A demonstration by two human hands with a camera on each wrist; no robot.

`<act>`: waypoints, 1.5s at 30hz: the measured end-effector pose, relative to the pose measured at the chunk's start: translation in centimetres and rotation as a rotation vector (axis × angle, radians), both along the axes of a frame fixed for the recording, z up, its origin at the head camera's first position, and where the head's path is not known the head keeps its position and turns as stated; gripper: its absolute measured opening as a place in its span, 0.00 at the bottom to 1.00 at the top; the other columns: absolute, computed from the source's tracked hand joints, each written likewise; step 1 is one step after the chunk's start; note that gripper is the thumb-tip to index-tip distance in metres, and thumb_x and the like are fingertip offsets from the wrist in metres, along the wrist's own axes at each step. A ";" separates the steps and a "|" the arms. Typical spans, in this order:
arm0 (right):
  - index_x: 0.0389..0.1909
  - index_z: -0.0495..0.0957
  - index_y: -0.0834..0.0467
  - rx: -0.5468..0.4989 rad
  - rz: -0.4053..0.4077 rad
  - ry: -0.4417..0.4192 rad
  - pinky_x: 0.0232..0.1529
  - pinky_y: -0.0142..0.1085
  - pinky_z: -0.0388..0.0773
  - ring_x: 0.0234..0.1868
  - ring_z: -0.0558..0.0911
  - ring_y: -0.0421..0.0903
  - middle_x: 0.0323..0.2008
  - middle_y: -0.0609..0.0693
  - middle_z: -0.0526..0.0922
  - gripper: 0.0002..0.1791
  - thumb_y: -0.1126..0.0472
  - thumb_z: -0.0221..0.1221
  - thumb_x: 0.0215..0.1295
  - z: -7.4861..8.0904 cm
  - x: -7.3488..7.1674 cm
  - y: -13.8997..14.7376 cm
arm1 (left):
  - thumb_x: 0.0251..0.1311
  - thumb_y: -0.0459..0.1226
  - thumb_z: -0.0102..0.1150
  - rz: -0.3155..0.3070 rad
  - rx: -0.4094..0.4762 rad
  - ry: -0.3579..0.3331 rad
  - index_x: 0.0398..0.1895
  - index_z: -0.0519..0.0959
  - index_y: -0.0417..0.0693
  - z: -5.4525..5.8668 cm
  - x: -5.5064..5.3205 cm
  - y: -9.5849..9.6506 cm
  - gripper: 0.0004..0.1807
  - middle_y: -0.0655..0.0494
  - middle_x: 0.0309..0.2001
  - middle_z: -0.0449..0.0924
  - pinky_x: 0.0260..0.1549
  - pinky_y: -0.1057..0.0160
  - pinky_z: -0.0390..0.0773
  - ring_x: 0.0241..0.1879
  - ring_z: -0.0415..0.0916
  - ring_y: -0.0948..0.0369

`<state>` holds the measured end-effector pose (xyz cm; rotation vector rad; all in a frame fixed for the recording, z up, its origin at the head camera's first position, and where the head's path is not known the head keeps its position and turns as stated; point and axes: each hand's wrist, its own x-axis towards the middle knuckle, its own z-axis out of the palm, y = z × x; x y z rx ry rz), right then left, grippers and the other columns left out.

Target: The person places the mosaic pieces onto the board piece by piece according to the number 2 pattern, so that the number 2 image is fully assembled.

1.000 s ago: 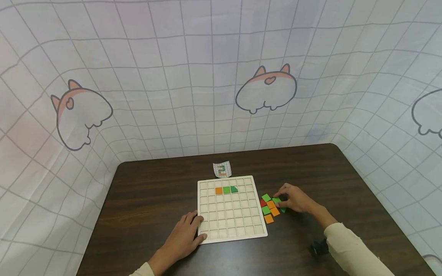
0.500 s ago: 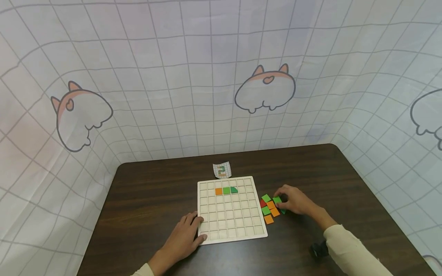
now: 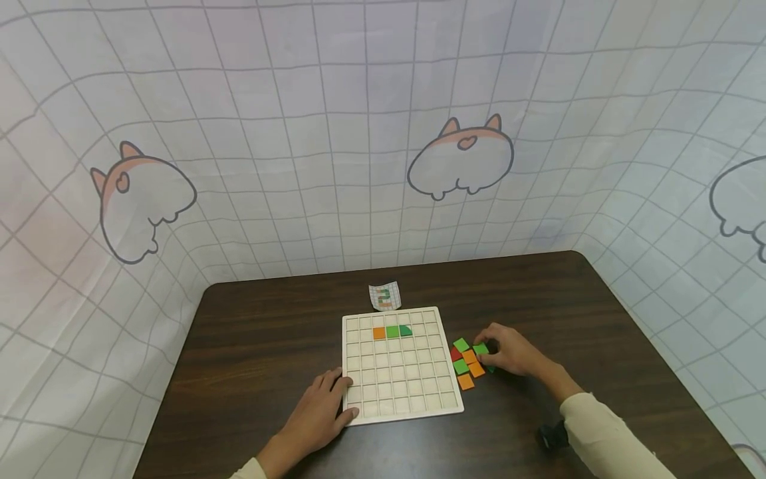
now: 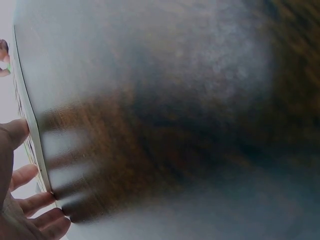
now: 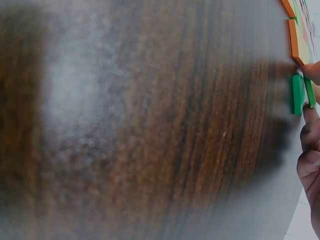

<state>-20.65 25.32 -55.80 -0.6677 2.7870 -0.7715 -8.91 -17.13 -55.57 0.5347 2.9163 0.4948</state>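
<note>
Light-green square tile [image 3: 481, 348] was pinched between thumb and fingers of the right hand [image 3: 513, 350], at the right side of flat orange, red and green tiles [image 3: 469, 356] on the dark wood-grained tabletop [image 3: 263, 346]. The cream square gridded board [image 3: 397, 379] was touched along its left side by the left hand [image 3: 317, 407], whose fingers lay relaxed. Orange and green pieces [image 3: 392, 331] were seated in one board row.

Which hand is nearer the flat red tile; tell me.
Right. The right hand is just right of the red tile; the left hand is leftward, across the cream square gridded board.
</note>
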 end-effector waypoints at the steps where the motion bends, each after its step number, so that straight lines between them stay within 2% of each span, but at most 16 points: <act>1: 0.46 0.84 0.54 -0.001 -0.002 -0.001 0.47 0.45 0.79 0.43 0.78 0.43 0.43 0.46 0.80 0.14 0.55 0.70 0.61 0.0 0.0 0.0 | 0.67 0.53 0.61 -0.001 0.002 -0.003 0.64 0.72 0.47 0.0 0.0 0.0 0.29 0.36 0.69 0.66 0.62 0.38 0.69 0.68 0.65 0.40; 9: 0.46 0.86 0.54 -0.006 -0.011 0.018 0.41 0.39 0.75 0.38 0.74 0.39 0.40 0.44 0.80 0.16 0.52 0.71 0.60 -0.2 0.1 0.1 | 0.67 0.52 0.61 0.004 0.000 -0.011 0.64 0.71 0.47 0.0 0.0 0.0 0.29 0.36 0.69 0.66 0.61 0.38 0.69 0.68 0.65 0.40; 15: 0.46 0.86 0.53 -0.023 -0.018 0.029 0.40 0.37 0.76 0.37 0.75 0.39 0.39 0.43 0.80 0.16 0.50 0.71 0.60 -0.2 0.1 0.2 | 0.67 0.53 0.61 0.006 0.000 -0.015 0.64 0.72 0.48 0.1 -0.1 0.1 0.29 0.36 0.70 0.66 0.61 0.38 0.70 0.68 0.65 0.40; 22: 0.47 0.84 0.53 -0.086 -0.034 0.034 0.40 0.36 0.76 0.38 0.76 0.40 0.40 0.44 0.83 0.15 0.53 0.70 0.61 0.0 0.0 -0.1 | 0.67 0.53 0.61 -0.001 -0.004 -0.002 0.64 0.72 0.48 -0.1 -0.1 0.0 0.29 0.37 0.69 0.66 0.61 0.39 0.70 0.68 0.65 0.40; 30: 0.51 0.84 0.56 -0.195 -0.035 -0.016 0.36 0.32 0.77 0.36 0.77 0.40 0.40 0.46 0.84 0.17 0.56 0.68 0.63 1.1 0.2 -1.4 | 0.67 0.53 0.61 0.006 -0.001 0.010 0.63 0.72 0.47 0.2 -0.1 0.1 0.29 0.37 0.68 0.67 0.60 0.39 0.71 0.67 0.67 0.40; 38: 0.56 0.81 0.61 -0.293 0.011 -0.076 0.27 0.32 0.77 0.26 0.76 0.38 0.40 0.51 0.84 0.18 0.60 0.65 0.66 1.6 0.3 -2.9 | 0.67 0.53 0.60 0.001 0.003 -0.009 0.64 0.72 0.47 0.2 0.0 0.1 0.29 0.36 0.69 0.66 0.61 0.39 0.70 0.68 0.65 0.40; 45: 0.55 0.80 0.60 -0.314 0.032 -0.095 0.25 0.31 0.71 0.23 0.71 0.38 0.40 0.51 0.82 0.18 0.60 0.65 0.66 1.7 0.1 -4.2 | 0.68 0.52 0.60 -0.004 0.015 -0.004 0.64 0.71 0.47 0.1 0.1 0.1 0.28 0.35 0.69 0.66 0.60 0.38 0.70 0.68 0.65 0.39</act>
